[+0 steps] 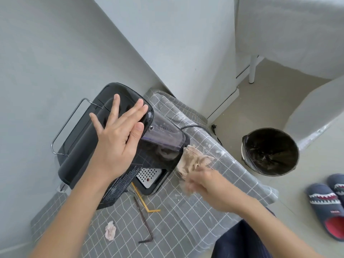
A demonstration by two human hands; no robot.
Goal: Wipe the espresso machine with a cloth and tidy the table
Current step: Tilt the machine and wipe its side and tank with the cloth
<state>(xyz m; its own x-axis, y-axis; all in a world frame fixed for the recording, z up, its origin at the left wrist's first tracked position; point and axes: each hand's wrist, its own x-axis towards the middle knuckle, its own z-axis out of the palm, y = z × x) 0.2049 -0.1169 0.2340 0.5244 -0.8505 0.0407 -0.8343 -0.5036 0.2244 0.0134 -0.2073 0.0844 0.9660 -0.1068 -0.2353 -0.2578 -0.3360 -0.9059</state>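
Espresso machine [115, 185] print: illegible

The machine [104, 138] stands on the table [186, 220] by the wall; straws [147, 220] lie before it, a bin [270, 151] on the floor right of it.

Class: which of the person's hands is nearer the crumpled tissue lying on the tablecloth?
Left. The left hand rests flat on the espresso machine, farther along the table than the crumpled tissue; the right hand, gripping the cloth, is farther right.
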